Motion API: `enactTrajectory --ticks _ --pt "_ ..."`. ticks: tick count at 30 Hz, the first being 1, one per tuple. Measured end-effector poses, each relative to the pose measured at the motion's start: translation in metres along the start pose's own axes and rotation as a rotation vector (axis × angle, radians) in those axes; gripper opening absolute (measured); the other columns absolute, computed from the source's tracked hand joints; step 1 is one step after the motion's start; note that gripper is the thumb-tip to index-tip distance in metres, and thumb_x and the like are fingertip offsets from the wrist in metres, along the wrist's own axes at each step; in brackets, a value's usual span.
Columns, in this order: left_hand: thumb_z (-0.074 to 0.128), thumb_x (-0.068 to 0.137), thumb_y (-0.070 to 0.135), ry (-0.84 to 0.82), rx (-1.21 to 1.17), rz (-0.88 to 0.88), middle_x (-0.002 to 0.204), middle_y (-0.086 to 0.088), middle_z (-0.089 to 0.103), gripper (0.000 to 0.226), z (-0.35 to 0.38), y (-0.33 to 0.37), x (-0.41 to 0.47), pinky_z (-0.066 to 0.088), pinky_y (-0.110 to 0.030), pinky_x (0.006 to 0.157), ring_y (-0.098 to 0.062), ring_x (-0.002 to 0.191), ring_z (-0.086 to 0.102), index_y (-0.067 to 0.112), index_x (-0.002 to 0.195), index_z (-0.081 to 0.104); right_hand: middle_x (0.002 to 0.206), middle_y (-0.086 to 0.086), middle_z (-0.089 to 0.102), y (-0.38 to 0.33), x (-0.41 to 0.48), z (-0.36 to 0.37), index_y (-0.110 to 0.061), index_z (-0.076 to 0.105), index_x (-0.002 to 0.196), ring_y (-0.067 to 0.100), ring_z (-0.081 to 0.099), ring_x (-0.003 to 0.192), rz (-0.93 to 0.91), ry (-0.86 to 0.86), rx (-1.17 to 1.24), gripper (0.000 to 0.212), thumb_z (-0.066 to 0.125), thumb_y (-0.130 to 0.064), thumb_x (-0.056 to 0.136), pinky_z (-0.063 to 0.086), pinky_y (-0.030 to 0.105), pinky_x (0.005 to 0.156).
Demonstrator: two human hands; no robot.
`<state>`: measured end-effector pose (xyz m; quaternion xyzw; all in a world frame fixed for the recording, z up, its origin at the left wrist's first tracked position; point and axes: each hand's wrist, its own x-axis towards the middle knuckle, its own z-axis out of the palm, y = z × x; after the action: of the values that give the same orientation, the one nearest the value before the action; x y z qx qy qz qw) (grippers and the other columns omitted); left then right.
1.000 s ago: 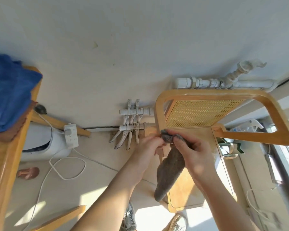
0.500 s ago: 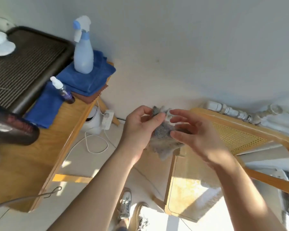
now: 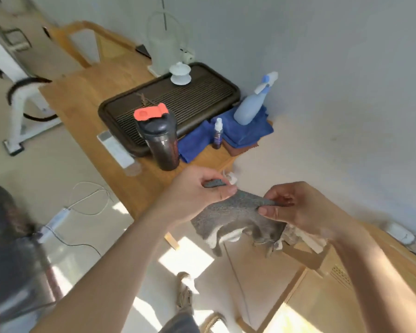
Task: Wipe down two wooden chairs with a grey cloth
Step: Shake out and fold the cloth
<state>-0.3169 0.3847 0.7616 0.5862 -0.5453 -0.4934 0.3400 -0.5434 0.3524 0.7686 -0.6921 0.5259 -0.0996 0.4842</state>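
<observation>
I hold the grey cloth (image 3: 235,212) stretched between both hands in mid-air. My left hand (image 3: 197,193) pinches its left edge and my right hand (image 3: 298,207) pinches its right edge, while the rest hangs down below. One wooden chair (image 3: 322,292) with a cane back lies under my right forearm at the lower right, partly hidden. The back of a second wooden chair (image 3: 82,39) shows behind the table at the upper left.
A wooden table (image 3: 91,102) carries a dark tea tray (image 3: 226,92), a black shaker bottle (image 3: 162,140), a spray bottle (image 3: 250,104) and blue cloths (image 3: 247,133). Cables and a power strip (image 3: 55,219) lie on the floor. My shoe (image 3: 185,292) is below.
My view has swung left from the chair to the table. Both hands lifted the cloth off the chair frame and spread it apart between them.
</observation>
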Motion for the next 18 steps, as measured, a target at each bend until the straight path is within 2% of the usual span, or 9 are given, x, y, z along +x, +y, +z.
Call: enactTrajectory --ticks 2,5,8,11,13,14,16,18 --pt "0.075 0.080 0.032 0.019 0.025 0.005 0.070 -0.007 0.064 0.016 -0.030 0.002 -0.012 0.043 -0.023 0.066 -0.007 0.067 0.053 0.016 0.079 0.075 0.068 0.000 0.064 -0.017 0.013 0.014 -0.018 0.066 0.073 0.008 0.057 0.064 -0.048 -0.044 -0.019 0.015 0.075 -0.026 0.080 0.044 0.027 0.068" --pt "0.072 0.078 0.035 0.097 -0.008 -0.006 0.066 0.002 0.057 0.020 -0.080 0.008 -0.028 0.039 -0.013 0.062 -0.003 0.064 0.050 0.015 0.075 0.073 0.069 0.002 0.061 -0.047 0.032 0.042 -0.015 0.058 0.076 0.012 0.054 0.063 -0.096 -0.159 -0.012 0.018 0.073 -0.022 0.083 0.043 0.029 0.068" --pt "0.071 0.077 0.036 0.185 -0.012 -0.029 0.064 0.002 0.056 0.018 -0.129 0.007 -0.042 0.039 -0.016 0.063 -0.005 0.063 0.049 0.018 0.071 0.072 0.056 -0.013 0.055 -0.082 0.055 0.080 -0.011 0.056 0.074 0.001 0.049 0.053 -0.146 -0.259 0.008 0.018 0.072 -0.012 0.082 0.037 0.017 0.058" --pt "0.066 0.072 0.042 0.325 -0.114 -0.045 0.062 0.002 0.059 0.019 -0.182 0.001 -0.052 0.043 -0.017 0.062 -0.007 0.060 0.056 0.023 0.069 0.070 0.061 -0.003 0.050 -0.112 0.086 0.123 -0.007 0.054 0.076 0.011 0.045 0.055 -0.192 -0.222 -0.026 0.018 0.071 -0.011 0.081 0.038 0.023 0.055" --pt "0.067 0.074 0.038 0.420 -0.237 -0.053 0.070 -0.005 0.064 0.021 -0.221 -0.006 -0.057 0.050 -0.026 0.064 -0.015 0.065 0.061 0.018 0.074 0.070 0.069 -0.002 0.055 -0.134 0.107 0.148 -0.011 0.054 0.079 0.012 0.051 0.062 -0.204 -0.206 -0.139 0.016 0.068 -0.017 0.083 0.042 0.022 0.061" --pt "0.068 0.074 0.037 0.464 -0.290 -0.055 0.073 -0.008 0.065 0.021 -0.242 -0.010 -0.059 0.051 -0.030 0.066 -0.019 0.067 0.063 0.016 0.075 0.070 0.072 0.000 0.058 -0.145 0.118 0.160 -0.010 0.055 0.081 0.013 0.055 0.065 -0.190 -0.209 -0.152 0.015 0.067 -0.019 0.084 0.046 0.026 0.066" --pt "0.069 0.074 0.035 0.552 -0.337 -0.067 0.075 -0.008 0.065 0.021 -0.283 -0.023 -0.060 0.052 -0.031 0.065 -0.020 0.068 0.062 0.014 0.078 0.069 0.069 0.004 0.059 -0.170 0.138 0.180 -0.007 0.053 0.081 0.016 0.055 0.063 -0.160 -0.222 -0.001 0.012 0.064 -0.011 0.087 0.049 0.037 0.068" --pt "0.069 0.080 0.030 0.658 -0.350 -0.094 0.078 -0.006 0.065 0.016 -0.320 -0.042 -0.061 0.051 -0.031 0.069 -0.019 0.072 0.062 0.014 0.083 0.069 0.074 0.010 0.061 -0.199 0.159 0.199 -0.004 0.056 0.085 0.020 0.058 0.069 -0.086 -0.239 0.250 0.006 0.059 -0.004 0.090 0.052 0.041 0.074"
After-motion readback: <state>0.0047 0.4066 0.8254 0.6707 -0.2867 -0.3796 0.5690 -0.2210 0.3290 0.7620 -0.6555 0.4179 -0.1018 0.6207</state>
